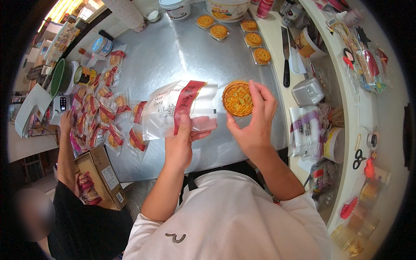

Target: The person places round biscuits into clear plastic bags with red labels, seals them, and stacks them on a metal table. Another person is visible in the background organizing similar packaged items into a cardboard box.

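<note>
A printed plastic pouch [162, 112] with a red band is in my left hand [182, 139], thumb in front and fingers behind. Its right-hand end faces a golden mooncake [238, 99] with a moulded pattern, which stands just apart from it. My right hand [258, 120] grips that mooncake by its right edge between thumb and fingers. Below both hands lies the stainless steel tabletop [208, 156]. Left of the pouch, several bagged mooncakes [105, 113] with red bands lie in a loose heap.
Several unbagged mooncakes [253, 39] sit in clear trays at the back right. A long spatula [286, 58] lies on the right-hand shelf. At left, a co-worker's arm [66, 149] reaches over a cardboard box [104, 177] towards a sealing machine [61, 105]. Tubs [175, 9] line the back.
</note>
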A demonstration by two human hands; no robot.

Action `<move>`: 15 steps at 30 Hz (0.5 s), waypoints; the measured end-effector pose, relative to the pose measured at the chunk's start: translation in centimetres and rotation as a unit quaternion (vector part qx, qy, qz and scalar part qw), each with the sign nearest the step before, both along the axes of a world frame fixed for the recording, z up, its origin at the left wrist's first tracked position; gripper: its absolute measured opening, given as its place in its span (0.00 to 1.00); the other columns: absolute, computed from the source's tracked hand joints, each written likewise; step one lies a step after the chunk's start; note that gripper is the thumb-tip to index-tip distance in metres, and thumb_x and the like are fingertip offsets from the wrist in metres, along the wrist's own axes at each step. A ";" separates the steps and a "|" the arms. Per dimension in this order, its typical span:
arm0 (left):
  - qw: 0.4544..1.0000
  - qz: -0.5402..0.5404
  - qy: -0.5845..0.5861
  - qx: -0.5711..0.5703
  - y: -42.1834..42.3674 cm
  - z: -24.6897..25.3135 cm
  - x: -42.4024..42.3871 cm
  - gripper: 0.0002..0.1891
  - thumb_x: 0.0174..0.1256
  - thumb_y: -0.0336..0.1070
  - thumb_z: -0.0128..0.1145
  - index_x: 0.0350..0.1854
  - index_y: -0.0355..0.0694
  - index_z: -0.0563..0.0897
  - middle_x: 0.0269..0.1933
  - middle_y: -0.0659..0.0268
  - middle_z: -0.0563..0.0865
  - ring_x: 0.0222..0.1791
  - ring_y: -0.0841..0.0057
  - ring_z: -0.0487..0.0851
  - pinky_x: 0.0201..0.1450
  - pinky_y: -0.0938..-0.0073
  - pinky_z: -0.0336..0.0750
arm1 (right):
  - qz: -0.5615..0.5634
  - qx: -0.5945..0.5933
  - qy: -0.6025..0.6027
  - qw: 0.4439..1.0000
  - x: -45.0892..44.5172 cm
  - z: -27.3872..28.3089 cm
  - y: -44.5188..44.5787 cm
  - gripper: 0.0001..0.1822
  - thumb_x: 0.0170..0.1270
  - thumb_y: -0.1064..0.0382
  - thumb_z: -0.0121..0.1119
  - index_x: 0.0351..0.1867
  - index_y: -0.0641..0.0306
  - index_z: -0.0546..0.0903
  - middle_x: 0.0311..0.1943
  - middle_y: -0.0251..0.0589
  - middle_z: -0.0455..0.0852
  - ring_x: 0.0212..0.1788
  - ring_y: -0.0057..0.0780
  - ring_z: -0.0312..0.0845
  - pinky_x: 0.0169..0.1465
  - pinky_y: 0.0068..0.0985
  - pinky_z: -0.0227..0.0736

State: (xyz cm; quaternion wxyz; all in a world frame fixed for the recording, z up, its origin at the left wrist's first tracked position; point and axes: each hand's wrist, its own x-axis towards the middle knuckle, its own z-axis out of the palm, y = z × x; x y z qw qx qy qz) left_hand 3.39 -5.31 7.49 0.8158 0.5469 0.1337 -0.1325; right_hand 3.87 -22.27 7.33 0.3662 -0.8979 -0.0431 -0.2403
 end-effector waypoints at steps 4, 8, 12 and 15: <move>0.998 -0.024 0.002 0.064 0.2 -0.2 -0.1 0.25 0.66 0.52 0.49 0.54 0.35 0.71 0.45 0.59 0.81 0.42 0.70 0.82 0.41 0.71 0.79 | 0.045 0.030 0.016 0.998 -0.7 0.4 0.3 0.45 0.38 0.72 0.69 0.63 0.64 0.60 0.56 0.50 0.61 0.58 0.46 0.58 0.60 0.40 0.56; 0.994 -0.046 -0.002 0.095 0.6 -0.3 0.1 0.21 0.66 0.48 0.50 0.53 0.35 0.73 0.46 0.64 0.81 0.44 0.76 0.79 0.47 0.73 0.75 | 0.149 0.068 0.035 0.986 -2.1 1.1 0.4 0.46 0.39 0.71 0.70 0.64 0.66 0.58 0.57 0.52 0.61 0.58 0.47 0.60 0.60 0.38 0.60; 0.999 0.046 -0.014 -0.015 -0.9 0.0 0.1 0.18 0.66 0.43 0.51 0.50 0.35 0.75 0.46 0.64 0.81 0.45 0.76 0.78 0.52 0.74 0.71 | 0.193 0.136 0.059 0.970 -3.2 -0.3 1.5 0.48 0.39 0.68 0.73 0.64 0.66 0.57 0.60 0.53 0.58 0.61 0.48 0.58 0.62 0.38 0.61; 0.987 0.044 0.058 -0.145 0.4 -0.9 0.2 0.18 0.65 0.40 0.52 0.51 0.33 0.74 0.47 0.63 0.80 0.46 0.74 0.79 0.51 0.73 0.72 | 0.268 0.173 0.055 0.946 -4.0 -1.6 1.8 0.48 0.40 0.68 0.73 0.65 0.64 0.57 0.62 0.54 0.55 0.63 0.48 0.57 0.63 0.36 0.59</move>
